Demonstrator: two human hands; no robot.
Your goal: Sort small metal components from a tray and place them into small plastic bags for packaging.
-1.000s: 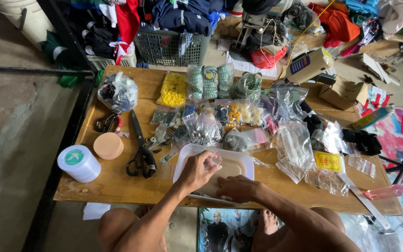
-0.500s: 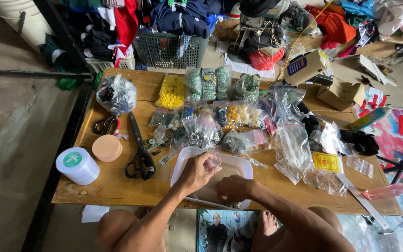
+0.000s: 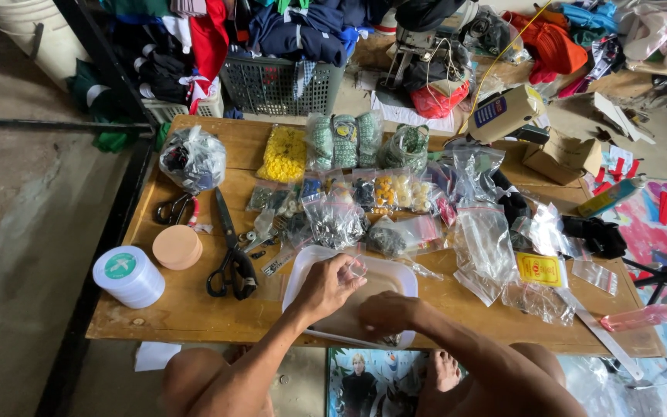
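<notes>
A loose, curled grip is kept by the left hand [image 3: 326, 287], whose fingertips are closed on a small clear plastic piece [image 3: 357, 267] held above the white tray [image 3: 303, 278]; what the piece is cannot be told at this size. The right hand [image 3: 386, 312] is laid low over the near part of the tray with its fingers bent down, and whether anything is pinched in it cannot be made out. Both hands are carried over a long wooden bench [image 3: 194, 316], on which everything else is spread. The tray is a shallow, rounded rectangle of white plastic, set at the near middle edge of the bench and largely covered by the two hands. Behind it many clear bags of small parts [image 3: 333, 220] are laid, with a bag of yellow pieces [image 3: 285, 154] farther back. To the left of the tray black-handled scissors [image 3: 231, 255] are placed, their blades pointing away, and beside them a round tan lid [image 3: 177, 247] is seen. A white spool [image 3: 127, 276] is stood near the left corner, and a small yellow packet [image 3: 540, 269] is laid to the right.
</notes>
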